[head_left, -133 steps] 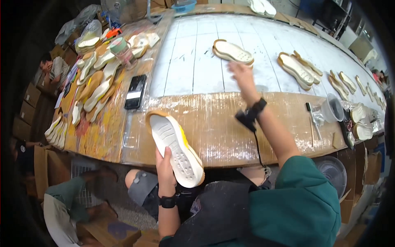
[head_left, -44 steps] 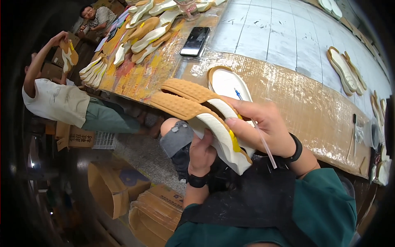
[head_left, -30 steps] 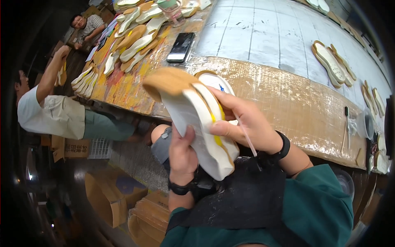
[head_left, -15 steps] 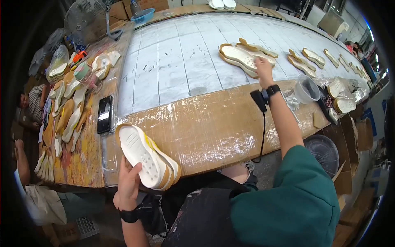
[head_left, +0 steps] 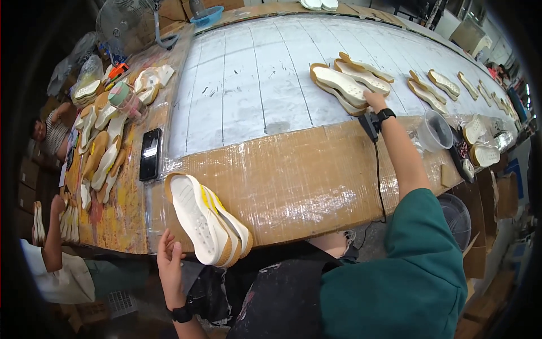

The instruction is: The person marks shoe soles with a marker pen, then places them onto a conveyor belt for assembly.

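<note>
A small stack of white shoe soles with tan edges and a yellow stripe rests on the cardboard-covered near edge. My left hand is just beside the stack's lower left, apart from it, fingers spread and empty. Farther right, my right hand has its fingers closed on the near end of a white shoe sole on the white lined surface. Its fingertips are partly hidden. More soles lie against that one on its far side. A black clip-like device with a cable is at my right wrist.
Left, a stained side table holds loose soles, a phone and a pink cup. More soles lie along the surface rightward. A clear tub stands at right. Another person's arm is at far left.
My left hand has let go of the sole stack and drawn back from it. My right hand stays at the far sole, slightly nearer its end. The view has shifted a little.
</note>
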A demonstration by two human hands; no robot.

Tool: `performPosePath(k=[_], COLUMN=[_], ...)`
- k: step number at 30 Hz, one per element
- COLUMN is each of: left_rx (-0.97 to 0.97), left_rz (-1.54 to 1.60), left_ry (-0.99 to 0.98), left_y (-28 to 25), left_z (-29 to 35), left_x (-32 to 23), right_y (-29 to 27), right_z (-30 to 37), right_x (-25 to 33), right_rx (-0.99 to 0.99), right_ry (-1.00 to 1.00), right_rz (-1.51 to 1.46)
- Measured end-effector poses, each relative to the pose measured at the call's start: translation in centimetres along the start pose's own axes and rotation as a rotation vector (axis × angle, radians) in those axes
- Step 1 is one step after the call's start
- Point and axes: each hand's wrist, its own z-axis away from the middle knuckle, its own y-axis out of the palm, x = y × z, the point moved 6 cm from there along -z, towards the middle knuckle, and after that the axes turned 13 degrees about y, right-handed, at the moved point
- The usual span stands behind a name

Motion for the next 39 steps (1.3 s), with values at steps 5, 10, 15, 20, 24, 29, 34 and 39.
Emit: performPosePath(k=[5, 10, 15, 20, 24, 29, 34, 39], left_rx=[-0.039, -0.045, -0.038, 0.173, 0.118, -0.045, -0.16, -0.323], left_rz=[0.126, 0.146, 0.234, 0.402, 0.431, 0.46, 0.803, 1.236], left_ry=[0.018, 0.068, 0.236, 0.324, 0.373, 0.49, 0.513, 0.201], left_y=[0.8, 1.0, 1.5, 5.5, 7.0, 7.5, 6.4, 5.2], left_z=[-0.6, 0.1, 1.5, 1.6, 0.9, 0.0, 0.8, 0.9], left_x=[-0.3, -2.4, -6.4, -10.2, -11.1, -12.2, -12.2, -11.0], right_y=[3.8, 6.3, 9.1, 9.0, 9.0, 3.7, 5.9, 2.4], right_z=[2.2, 12.6, 20.6, 32.2, 39.3, 43.3, 45.6, 48.7], right_x=[0.3, 5.5, 6.6, 7.1, 7.8, 10.2, 11.9, 16.0], right_rx=[0.182, 0.591, 1.259, 1.684, 1.847, 1.419, 1.686, 1.215], right_ry=[0.003, 0.351, 0.411, 0.361, 0.47, -0.799, -0.045, -1.121], right_rz=[-0.314, -0.529, -0.931, -0.946, -0.862, -0.458, -0.451, -0.565])
